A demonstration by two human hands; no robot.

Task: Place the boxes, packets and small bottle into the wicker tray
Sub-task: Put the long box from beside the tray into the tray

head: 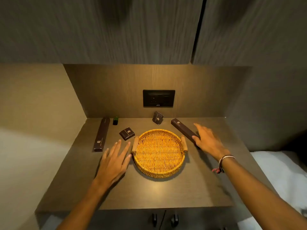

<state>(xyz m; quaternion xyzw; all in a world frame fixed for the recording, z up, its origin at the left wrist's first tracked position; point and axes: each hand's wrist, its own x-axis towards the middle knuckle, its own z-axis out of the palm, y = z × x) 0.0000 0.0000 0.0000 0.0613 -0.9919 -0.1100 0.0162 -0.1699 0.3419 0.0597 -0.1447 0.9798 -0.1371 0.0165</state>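
Note:
A round wicker tray (159,171) with two wooden handles sits mid-counter with nothing in it. To its left lie a small dark square box (127,133) and a long dark box (101,134); a small dark green bottle (115,120) stands behind them. Another small box (157,118) leans against the back wall. A second long dark box (183,130) lies diagonally to the right of the tray. My left hand (114,161) hovers flat with fingers spread, just left of the tray. My right hand (208,140) is open, its thumb touching the near end of the right long box.
A black socket panel (159,98) is set in the back wall. Cabinet doors (116,30) hang overhead. The counter (157,193) ends in a front edge with two dark handles (164,218) below. White bedding (280,171) lies at the right.

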